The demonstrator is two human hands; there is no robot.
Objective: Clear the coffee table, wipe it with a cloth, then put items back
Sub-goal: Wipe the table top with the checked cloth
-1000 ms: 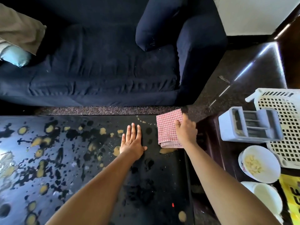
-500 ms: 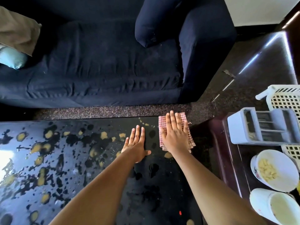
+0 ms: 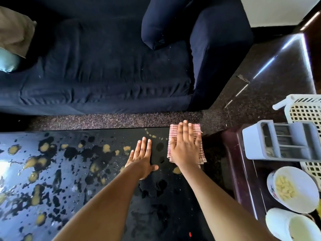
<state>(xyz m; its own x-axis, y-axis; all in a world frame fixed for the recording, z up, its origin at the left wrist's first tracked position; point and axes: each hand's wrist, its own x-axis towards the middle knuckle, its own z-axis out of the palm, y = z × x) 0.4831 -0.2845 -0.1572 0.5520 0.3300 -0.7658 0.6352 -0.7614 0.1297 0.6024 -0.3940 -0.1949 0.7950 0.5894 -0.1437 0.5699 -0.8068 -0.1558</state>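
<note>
The coffee table point(image 3: 52, 171) has a glossy black top with yellow and grey blotches. A folded red-and-white checked cloth point(image 3: 199, 153) lies at its far right corner. My right hand point(image 3: 184, 145) rests flat on the cloth, fingers stretched out and pressing it onto the top. My left hand point(image 3: 142, 157) lies flat on the bare tabletop just left of the cloth, fingers together, holding nothing.
A dark blue sofa point(image 3: 104, 66) runs along the far side across a strip of carpet. To the right, a dark side table point(image 3: 243, 171) carries a grey cutlery holder point(image 3: 281, 140), a white lattice basket point(image 3: 305, 115), a bowl of yellow pieces point(image 3: 293, 188) and a white cup point(image 3: 291, 225).
My right hand went from gripping the cloth's edge to lying flat on top of it, and the cloth slid toward the far right corner. My left hand stayed flat in place.
</note>
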